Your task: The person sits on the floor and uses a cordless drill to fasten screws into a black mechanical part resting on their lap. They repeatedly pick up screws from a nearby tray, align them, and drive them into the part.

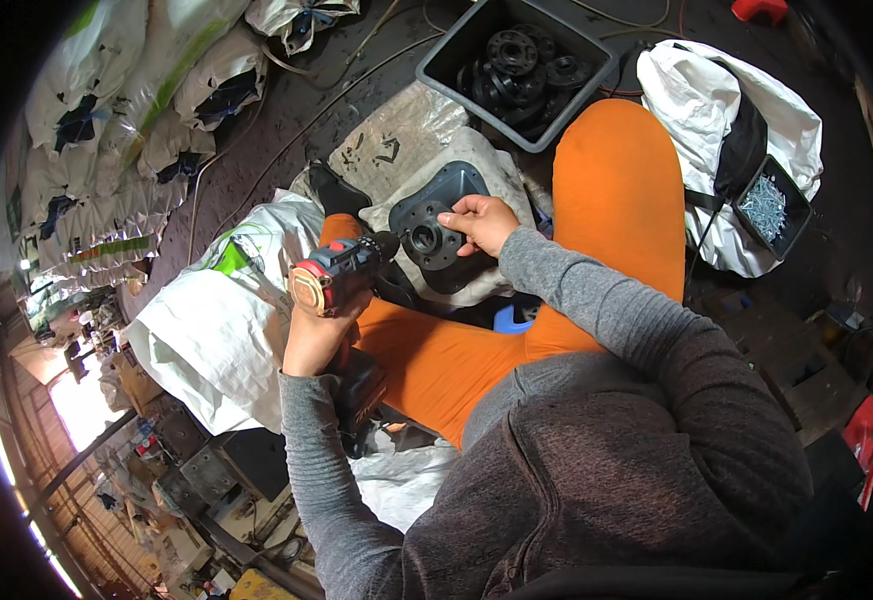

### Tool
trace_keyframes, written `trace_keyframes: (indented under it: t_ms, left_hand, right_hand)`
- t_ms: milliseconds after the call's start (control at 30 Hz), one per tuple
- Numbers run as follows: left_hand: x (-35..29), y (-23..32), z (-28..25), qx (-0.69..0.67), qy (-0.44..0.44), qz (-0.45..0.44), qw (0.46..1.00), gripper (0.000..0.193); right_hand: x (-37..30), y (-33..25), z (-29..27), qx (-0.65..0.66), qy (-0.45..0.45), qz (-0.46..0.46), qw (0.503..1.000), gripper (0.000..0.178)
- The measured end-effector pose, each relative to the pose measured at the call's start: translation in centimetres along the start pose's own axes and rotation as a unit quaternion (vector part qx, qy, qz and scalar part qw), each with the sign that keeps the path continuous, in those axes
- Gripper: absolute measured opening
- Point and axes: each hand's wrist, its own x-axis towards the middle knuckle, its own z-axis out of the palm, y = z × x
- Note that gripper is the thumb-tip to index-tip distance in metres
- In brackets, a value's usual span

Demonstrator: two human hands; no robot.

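Note:
My left hand grips a red and black cordless drill, its chuck pointing toward a round dark flange. This flange has a central hole and smaller holes around it. It lies on a dark moulded part resting on whitish sacking in front of me. Over the flange's right edge, my right hand has thumb and forefinger pinched together. Whatever it may hold there is too small to make out. The drill covers part of the flange's left side.
Beyond the flange stands a grey bin full of black round parts. At right, a black tray of silvery screws sits by a white sack. Full white sacks line the far left. A cable crosses the floor.

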Motion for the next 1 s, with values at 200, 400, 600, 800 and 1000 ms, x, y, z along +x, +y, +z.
trace_keyframes:
  t_ms: [200,400,600,800,1000]
  left_hand:
    - [-0.4,0.0,0.0,0.021,0.012,0.063,0.998,0.031]
    - [-0.3,0.2,0.1,0.037,0.015,0.058,0.998,0.03]
    - [0.3,1.7,0.3,0.112,-0.028,0.019,0.993,0.031]
    - [1.8,2.2,-0.4,0.233,-0.052,0.064,0.969,0.031]
    - [2.4,2.0,-0.1,0.235,-0.069,0.118,0.962,0.024]
  right_hand:
    - [0.1,0.6,0.2,0.005,-0.003,-0.013,1.0,0.028]
    - [0.8,1.3,0.1,-0.008,-0.005,0.003,1.0,0.036]
    - [0.5,1.8,-0.1,-0.074,0.063,-0.018,0.995,0.031]
    - [-0.5,0.9,-0.3,-0.153,0.087,-0.02,0.984,0.03]
    - [0.5,2.2,-0.7,-0.202,0.091,-0.063,0.973,0.028]
